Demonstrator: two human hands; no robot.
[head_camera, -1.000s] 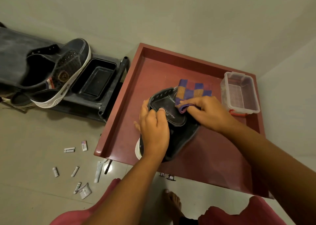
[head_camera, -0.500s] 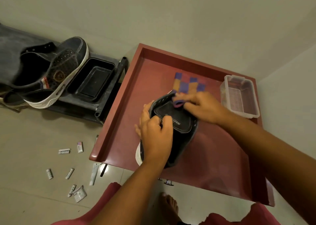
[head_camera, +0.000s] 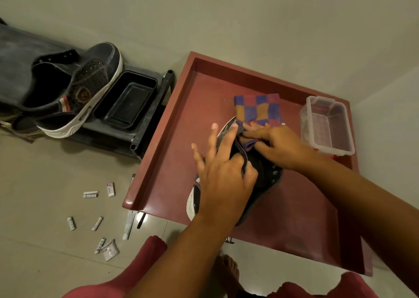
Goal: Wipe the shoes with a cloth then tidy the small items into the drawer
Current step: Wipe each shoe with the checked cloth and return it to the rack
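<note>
On a red table (head_camera: 172, 161), the left hand (head_camera: 223, 175) grips a dark shoe (head_camera: 260, 184) loosely, fingers splayed, while the right hand (head_camera: 281, 145) pinches a checked cloth (head_camera: 258, 109); harder rubbing could twist the shoe free.

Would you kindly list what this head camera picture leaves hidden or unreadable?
Head view only:
- Dark shoe with white sole on the maroon tray table: mostly covered by the left hand and right hand.
- Purple and orange checked cloth: near end hidden under the right hand.
- Small white tubes and packets on the floor: print too small.
- Drawer: not in view, only a metal knob under the table edge.
</note>
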